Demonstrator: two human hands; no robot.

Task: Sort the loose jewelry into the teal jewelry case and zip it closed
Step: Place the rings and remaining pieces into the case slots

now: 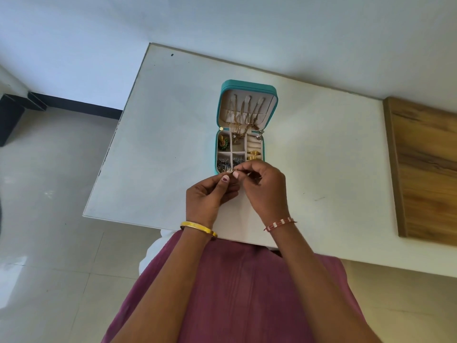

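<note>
The teal jewelry case [247, 85] lies open on the white table [321, 144], its lid tipped back with gold chains [243, 115] hanging inside. Its compartments hold a green and gold earring [223, 141], gold rings [254, 155] and silver pieces [223, 163]. Just in front of the case, my left hand [210, 196] and my right hand [265, 188] meet. Both pinch one small thin piece of jewelry [231, 171] between fingertips; its shape is too small to tell.
A wooden panel [427, 169] lies on the table's right side. The table's left edge [116, 144] drops to a tiled floor, with a dark object [10, 120] far left. A wall stands behind the table.
</note>
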